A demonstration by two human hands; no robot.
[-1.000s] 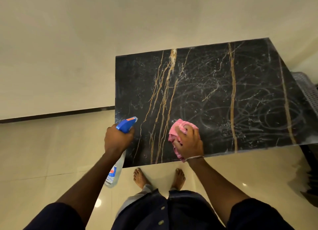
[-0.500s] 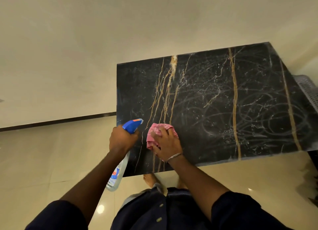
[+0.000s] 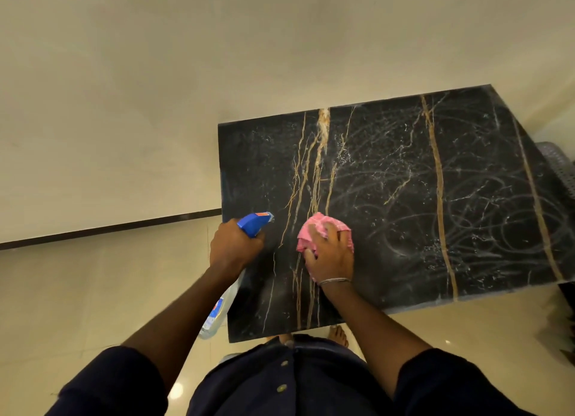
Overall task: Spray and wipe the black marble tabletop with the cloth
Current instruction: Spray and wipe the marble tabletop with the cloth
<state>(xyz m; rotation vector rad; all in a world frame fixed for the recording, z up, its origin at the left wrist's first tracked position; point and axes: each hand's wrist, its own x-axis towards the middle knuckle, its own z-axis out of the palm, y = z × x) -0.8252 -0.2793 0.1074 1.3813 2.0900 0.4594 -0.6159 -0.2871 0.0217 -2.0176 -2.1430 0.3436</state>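
A black marble bench (image 3: 404,197) with gold and white veins is seen from above, set against a cream wall (image 3: 155,73). Pale curved smear marks are seen across the bench's right half. A bunched pink cloth (image 3: 314,232) is pressed flat onto the bench, in the near-left part of its top, just right of the cluster of gold veins. The right hand (image 3: 331,255) is laid over the cloth, fingers spread and curled down on it, gripping it against the marble; a thin bangle (image 3: 334,280) is worn at the wrist. A spray bottle (image 3: 253,224) with a blue trigger head is held by the left hand (image 3: 235,244), closed around its neck, at the bench's left edge; the nozzle is pointed over the bench top toward the cloth, and the clear body hangs down beside the bench's left side. Bottle and cloth are near each other, not touching. Bare toes (image 3: 337,334) are visible on the glossy tile floor (image 3: 93,291) under the bench's near edge. A grey perforated object (image 3: 557,163) is partly seen past the bench's right edge; what it is cannot be told.
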